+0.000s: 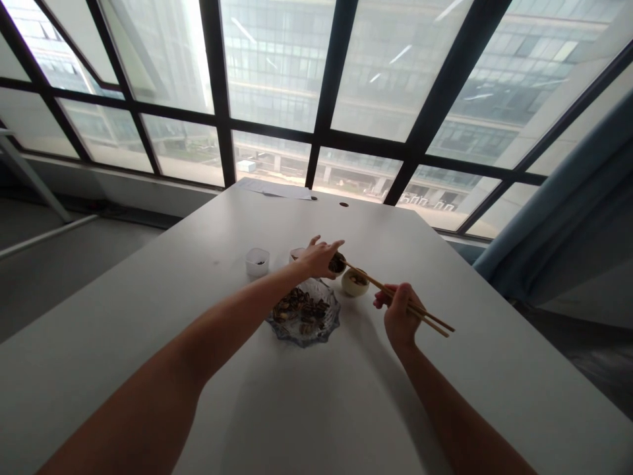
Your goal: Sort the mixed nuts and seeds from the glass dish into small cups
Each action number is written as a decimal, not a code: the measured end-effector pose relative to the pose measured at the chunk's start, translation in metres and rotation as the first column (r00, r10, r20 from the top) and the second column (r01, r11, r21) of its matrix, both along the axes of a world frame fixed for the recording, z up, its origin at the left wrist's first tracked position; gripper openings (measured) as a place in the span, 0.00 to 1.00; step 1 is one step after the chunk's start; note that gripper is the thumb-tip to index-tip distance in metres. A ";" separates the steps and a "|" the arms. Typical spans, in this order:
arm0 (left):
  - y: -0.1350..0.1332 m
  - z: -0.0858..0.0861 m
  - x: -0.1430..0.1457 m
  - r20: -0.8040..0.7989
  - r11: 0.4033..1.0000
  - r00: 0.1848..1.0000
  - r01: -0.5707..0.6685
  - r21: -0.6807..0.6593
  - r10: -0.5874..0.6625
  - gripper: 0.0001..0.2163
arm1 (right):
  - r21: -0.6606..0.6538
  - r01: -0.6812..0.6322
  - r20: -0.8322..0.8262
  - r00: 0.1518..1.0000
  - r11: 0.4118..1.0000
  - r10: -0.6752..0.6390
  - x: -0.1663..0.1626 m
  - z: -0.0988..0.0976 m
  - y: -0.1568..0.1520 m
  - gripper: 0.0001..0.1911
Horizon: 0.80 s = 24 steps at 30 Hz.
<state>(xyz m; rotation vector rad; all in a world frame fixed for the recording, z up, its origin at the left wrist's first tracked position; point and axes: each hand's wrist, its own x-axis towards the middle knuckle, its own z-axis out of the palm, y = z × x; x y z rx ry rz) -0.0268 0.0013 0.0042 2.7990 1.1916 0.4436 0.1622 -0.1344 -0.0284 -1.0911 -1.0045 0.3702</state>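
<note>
Left hand [320,258]: clamped on a small cup [337,274] beyond the glass bowl [332,322], apparently tilted for access.
Right hand [401,313]: closed round chopsticks [376,284], right of the bowl, tips at the cup.

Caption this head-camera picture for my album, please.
Left hand holding a small cup near a glass bowl, right hand pointing chopsticks toward the cup.
</note>
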 end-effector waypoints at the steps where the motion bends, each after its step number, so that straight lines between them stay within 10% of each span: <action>1: -0.001 0.000 0.000 0.006 1.000 1.000 0.003 -0.001 -0.003 0.49 | -0.006 -0.005 -0.008 1.000 1.000 0.005 0.000 0.000 0.001 0.29; 15: 0.004 -0.003 -0.002 -0.030 0.986 0.992 -0.125 -0.108 0.122 0.47 | -0.026 -0.093 0.166 0.981 0.995 0.097 0.003 0.037 -0.015 0.33; 24: -0.004 -0.001 -0.012 0.007 0.984 0.990 -0.141 -0.106 0.142 0.42 | -0.251 -0.287 0.642 0.666 0.924 0.381 -0.014 0.070 -0.041 0.32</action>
